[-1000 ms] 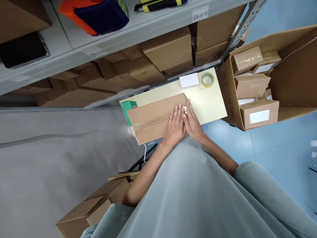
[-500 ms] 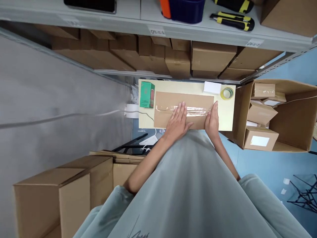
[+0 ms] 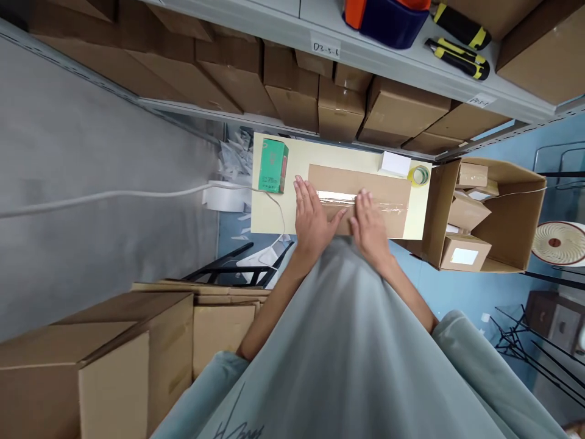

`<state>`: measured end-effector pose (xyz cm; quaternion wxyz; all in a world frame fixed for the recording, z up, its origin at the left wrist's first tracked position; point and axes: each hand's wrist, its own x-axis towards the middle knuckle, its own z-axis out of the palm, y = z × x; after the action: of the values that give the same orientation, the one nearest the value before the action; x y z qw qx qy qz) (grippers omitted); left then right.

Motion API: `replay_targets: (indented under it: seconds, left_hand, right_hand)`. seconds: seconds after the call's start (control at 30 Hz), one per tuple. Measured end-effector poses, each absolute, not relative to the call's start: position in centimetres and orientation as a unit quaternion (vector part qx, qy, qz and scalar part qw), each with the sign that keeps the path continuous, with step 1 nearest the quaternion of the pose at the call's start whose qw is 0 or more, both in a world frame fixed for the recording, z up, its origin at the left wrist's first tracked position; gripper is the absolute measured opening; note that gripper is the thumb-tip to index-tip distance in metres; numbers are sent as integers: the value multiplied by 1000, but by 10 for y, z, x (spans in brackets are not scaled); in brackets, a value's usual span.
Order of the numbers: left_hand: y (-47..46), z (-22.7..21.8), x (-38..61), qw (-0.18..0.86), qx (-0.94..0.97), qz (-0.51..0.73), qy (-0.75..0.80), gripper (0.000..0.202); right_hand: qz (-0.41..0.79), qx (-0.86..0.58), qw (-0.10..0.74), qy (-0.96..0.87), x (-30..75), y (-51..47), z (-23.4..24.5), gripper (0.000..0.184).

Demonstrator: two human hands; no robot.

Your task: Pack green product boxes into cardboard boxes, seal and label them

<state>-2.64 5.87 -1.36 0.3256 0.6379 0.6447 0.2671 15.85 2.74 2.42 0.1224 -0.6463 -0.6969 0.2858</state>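
A long brown cardboard box (image 3: 384, 192) lies on a pale yellow table (image 3: 265, 213), with a strip of clear tape along its top seam. My left hand (image 3: 312, 214) lies flat with fingers stretched out over the box's left end. My right hand (image 3: 371, 225) rests flat on the box's middle, fingers forward on the tape. Neither hand holds anything.
A green box (image 3: 273, 165) stands at the table's left end, a white pad (image 3: 395, 163) and a tape roll (image 3: 419, 175) at its far right. An open carton (image 3: 507, 213) of small parcels sits right. Shelves with brown boxes rise behind; cartons (image 3: 105, 360) stand lower left.
My left hand has slid left to the box's left end and my right hand has moved left from the right end toward the middle. The view has shifted.
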Motion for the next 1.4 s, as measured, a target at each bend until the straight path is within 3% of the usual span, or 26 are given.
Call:
replay_targets:
  seconds: [0.17, 0.37, 0.57, 0.77, 1.07, 1.17, 1.3, 1.4]
  left_hand:
    - [59, -31, -44, 372, 625, 277, 628, 103]
    - [71, -54, -69, 508, 545, 304, 594, 81]
    - [75, -51, -75, 571, 499, 330, 562, 80]
    - [73, -51, -62, 513, 534, 319, 592, 106]
    - [86, -70, -71, 568, 498, 303, 581, 81]
    - [89, -57, -65, 516, 532, 308, 597, 84]
    - [89, -24, -29, 363, 638, 301, 609, 107]
    - [91, -11, 0, 308, 658, 260, 637, 118]
  right_hand:
    - [299, -622, 99, -717, 118, 24, 14, 71]
    - [269, -645, 87, -710, 114, 23, 12, 71]
    - [269, -655, 72, -703, 110, 27, 18, 64]
    - [258, -656, 55, -707, 109, 29, 20, 67]
    - [164, -771, 88, -610, 219, 13, 11, 87]
    - [185, -772, 124, -595, 238, 20, 5, 103]
    - [163, -803, 156, -552, 225, 39, -9, 125]
    - [127, -806, 183, -548, 215, 46, -19, 129]
